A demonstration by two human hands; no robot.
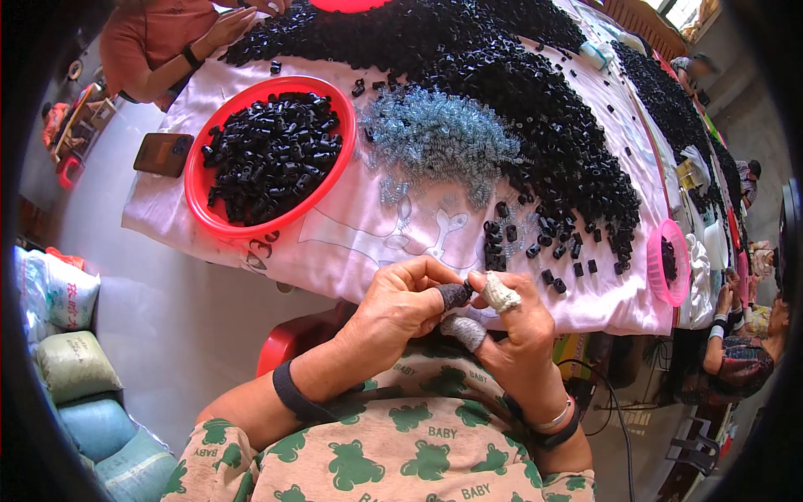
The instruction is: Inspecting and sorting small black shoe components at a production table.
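Note:
My left hand (389,303) and my right hand (520,330) meet just off the table's near edge, fingertips pinched together. Between them is a small black plastic piece (468,286), mostly hidden by the fingers. Dark and pale cloth wraps cover some fingertips, including a white one (500,293) on my right hand. Beyond my hands lies a heap of small silvery coil springs (439,134). Several loose black plastic barrels, like cord-lock parts (559,285), are scattered to the right of it, next to a large black pile (577,142).
A red basin (347,171) of black barrels stands at left on the pink cloth (335,259), with a phone (163,155) beside it. A pink basket (682,263) sits at the right edge. Another person's hand (230,27) works at far left. Stuffed sacks (77,366) lie on the floor.

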